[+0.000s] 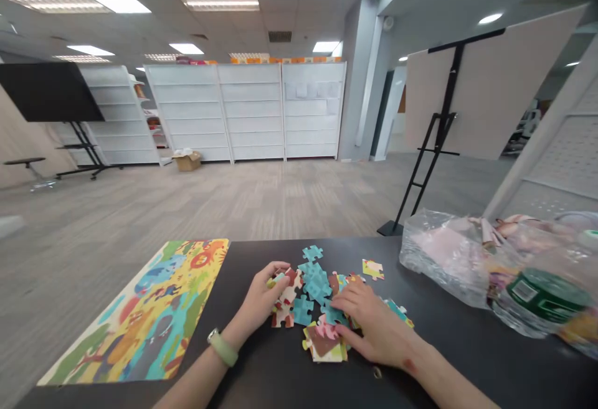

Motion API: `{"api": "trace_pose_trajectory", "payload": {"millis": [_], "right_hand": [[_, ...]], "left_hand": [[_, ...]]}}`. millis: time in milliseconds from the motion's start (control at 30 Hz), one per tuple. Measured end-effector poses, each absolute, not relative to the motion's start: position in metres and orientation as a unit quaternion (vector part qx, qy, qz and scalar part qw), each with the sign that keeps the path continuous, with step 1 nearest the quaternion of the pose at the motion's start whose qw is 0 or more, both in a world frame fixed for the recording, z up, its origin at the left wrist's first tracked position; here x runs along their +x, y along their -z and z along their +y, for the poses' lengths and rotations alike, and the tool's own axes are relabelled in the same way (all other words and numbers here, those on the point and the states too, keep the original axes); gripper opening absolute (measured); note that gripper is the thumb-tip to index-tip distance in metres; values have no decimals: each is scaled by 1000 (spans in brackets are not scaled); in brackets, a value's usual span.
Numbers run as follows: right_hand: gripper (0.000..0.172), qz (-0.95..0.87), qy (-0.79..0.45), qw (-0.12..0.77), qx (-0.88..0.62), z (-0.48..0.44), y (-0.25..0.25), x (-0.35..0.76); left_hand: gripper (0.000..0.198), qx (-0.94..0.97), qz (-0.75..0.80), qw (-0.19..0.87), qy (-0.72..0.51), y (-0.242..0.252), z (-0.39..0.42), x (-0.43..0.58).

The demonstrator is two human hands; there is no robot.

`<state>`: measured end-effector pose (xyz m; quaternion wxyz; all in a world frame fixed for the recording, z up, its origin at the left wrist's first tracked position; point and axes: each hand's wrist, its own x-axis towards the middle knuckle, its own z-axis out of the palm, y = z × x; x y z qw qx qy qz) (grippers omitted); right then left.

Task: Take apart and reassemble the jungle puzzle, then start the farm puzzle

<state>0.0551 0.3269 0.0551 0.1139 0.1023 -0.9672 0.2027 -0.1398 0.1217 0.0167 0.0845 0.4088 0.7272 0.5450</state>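
A loose heap of jigsaw puzzle pieces lies on the black table in front of me. My left hand [261, 300], with a pale green watch band [223, 348] on the wrist, curls its thumb and fingers around a cluster of red and cream puzzle pieces [286, 297] at the heap's left. Teal puzzle pieces [316, 281] lie between my hands. On the right side, my right hand [369, 319] rests over the pieces, thumb apart from the fingers; part of the heap is hidden below it. A pink and brown piece [323, 339] lies by its thumb.
A colourful animal picture sheet [163, 309] lies at the table's left. One puzzle piece [372, 269] sits apart at the back right. Clear plastic bags [443, 259] and a green-labelled bottle [537, 300] crowd the right side. Beyond the table stands a black easel stand [434, 147].
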Motion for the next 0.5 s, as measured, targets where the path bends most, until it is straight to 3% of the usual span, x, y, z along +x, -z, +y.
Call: {"api": "trace_pose_trajectory", "payload": {"millis": [67,267,500], "right_hand": [[17,-970,-179,129,102,332,-49,52],[30,-941,-214,262,-20,357,-29,45],[29,-937,-242,234,-91,365,-28,41]], "left_hand": [[38,399,735,78,-542,-12,124,-142],[32,404,770,39,-492,-14,114,-159],[32,416,807,-37,-417,-19,101,-173]]}}
